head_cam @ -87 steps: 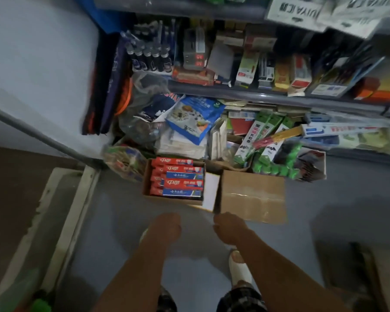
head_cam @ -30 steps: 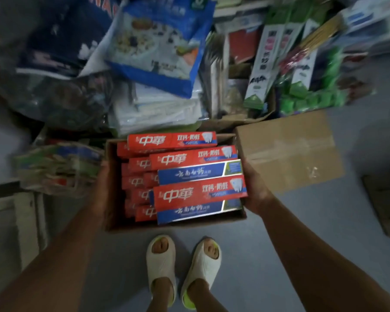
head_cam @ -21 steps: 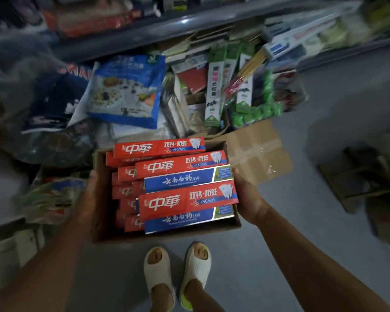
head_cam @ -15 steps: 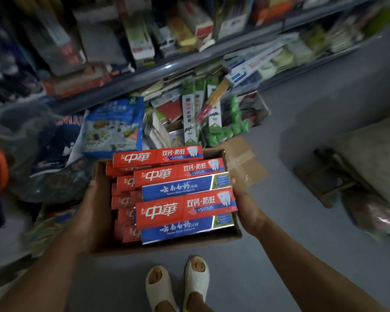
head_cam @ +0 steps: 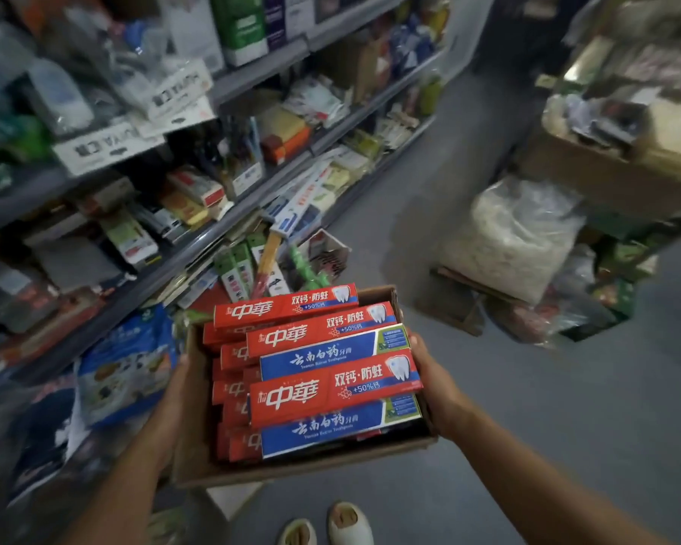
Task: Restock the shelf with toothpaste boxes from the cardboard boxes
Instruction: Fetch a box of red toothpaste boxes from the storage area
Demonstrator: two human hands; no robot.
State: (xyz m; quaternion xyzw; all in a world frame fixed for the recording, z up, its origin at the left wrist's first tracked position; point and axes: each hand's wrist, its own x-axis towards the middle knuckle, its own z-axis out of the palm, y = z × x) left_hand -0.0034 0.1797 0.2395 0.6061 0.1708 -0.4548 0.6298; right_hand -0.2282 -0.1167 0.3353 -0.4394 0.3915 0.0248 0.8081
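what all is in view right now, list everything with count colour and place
open brown cardboard box: one, held between both hands
red toothpaste boxes: three on top, more beneath, in the box
blue toothpaste boxes: two, between the red ones
grey metal shelves: several tiers, left, crowded with goods
blue printed bag: one, lower left
clear plastic sack: one, whitish, right
cream slippers: two, bottom
left hand: box's left side
right hand: box's right side
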